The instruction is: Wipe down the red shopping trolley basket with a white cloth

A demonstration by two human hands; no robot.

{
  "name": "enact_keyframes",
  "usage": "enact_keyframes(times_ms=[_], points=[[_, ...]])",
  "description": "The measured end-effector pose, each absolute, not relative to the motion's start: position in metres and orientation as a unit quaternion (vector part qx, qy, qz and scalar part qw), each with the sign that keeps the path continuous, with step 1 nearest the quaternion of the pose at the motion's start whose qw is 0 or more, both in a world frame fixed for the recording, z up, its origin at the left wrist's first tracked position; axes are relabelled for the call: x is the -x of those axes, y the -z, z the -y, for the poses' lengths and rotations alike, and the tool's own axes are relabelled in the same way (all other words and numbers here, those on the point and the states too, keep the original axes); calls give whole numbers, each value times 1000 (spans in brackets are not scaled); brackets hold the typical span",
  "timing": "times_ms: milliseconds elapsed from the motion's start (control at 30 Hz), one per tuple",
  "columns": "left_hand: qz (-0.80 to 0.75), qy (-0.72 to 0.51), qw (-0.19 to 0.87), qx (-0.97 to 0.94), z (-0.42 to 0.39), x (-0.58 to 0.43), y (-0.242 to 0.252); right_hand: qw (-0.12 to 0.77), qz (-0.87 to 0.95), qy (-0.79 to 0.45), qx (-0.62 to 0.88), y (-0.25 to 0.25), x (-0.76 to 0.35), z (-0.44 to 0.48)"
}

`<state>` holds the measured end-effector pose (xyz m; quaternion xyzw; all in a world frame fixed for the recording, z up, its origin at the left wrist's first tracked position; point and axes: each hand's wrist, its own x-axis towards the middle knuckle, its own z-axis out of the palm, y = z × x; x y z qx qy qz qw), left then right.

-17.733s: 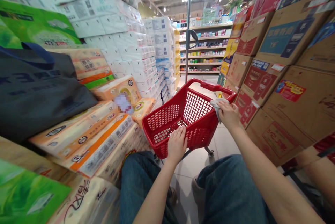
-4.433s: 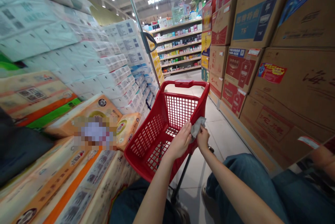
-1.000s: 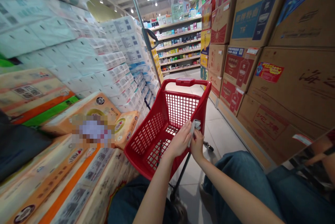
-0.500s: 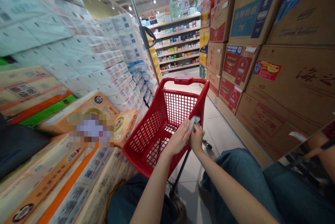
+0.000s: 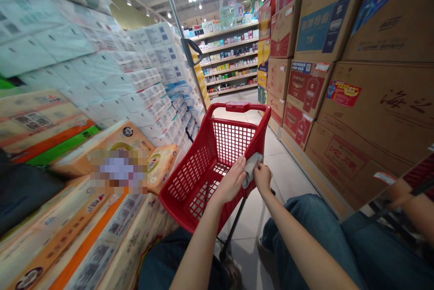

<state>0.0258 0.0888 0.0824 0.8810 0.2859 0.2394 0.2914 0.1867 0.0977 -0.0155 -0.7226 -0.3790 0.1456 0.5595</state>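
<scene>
A crumpled grey cloth is held between a shopper's hands, just inside the near right rim of a red plastic shopping basket. The right hand has its fingers curled closed, pinching the cloth's right edge. The left hand has its fingers almost straight and close together, lying over the cloth's left side; whether they grip it cannot be told. A short, firm pinch with the cloth kept between the fingertips looks the surest control here. Left of the fingers, wrapped tissue packs are stacked high, with white paper rolls behind them. To their right stand printed cardboard cartons. Beyond the fingertips, store shelves line the aisle's far end. Below the wrists are the person's denim-clad knees.
</scene>
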Motion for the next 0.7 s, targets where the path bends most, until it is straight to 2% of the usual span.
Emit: enact_keyframes(times_ms=[200, 300, 400, 500, 700], points=[[-296, -233, 303, -875, -87, -26, -85, 586, 361, -140, 712, 1, -198, -117], [-288, -237, 303, -877, -88, -27, -85, 627, 379, -113, 671, -12, -192, -128], [-292, -236, 308, -874, -88, -27, -84, 666, 362, -96, 645, -8, -187, -126], [-296, -231, 312, -873, -87, -27, -85, 661, 356, -117, 650, 0, -189, -123], [-295, -222, 302, -879, -86, -28, -88, 712, 373, -87, 589, -16, -200, -138]])
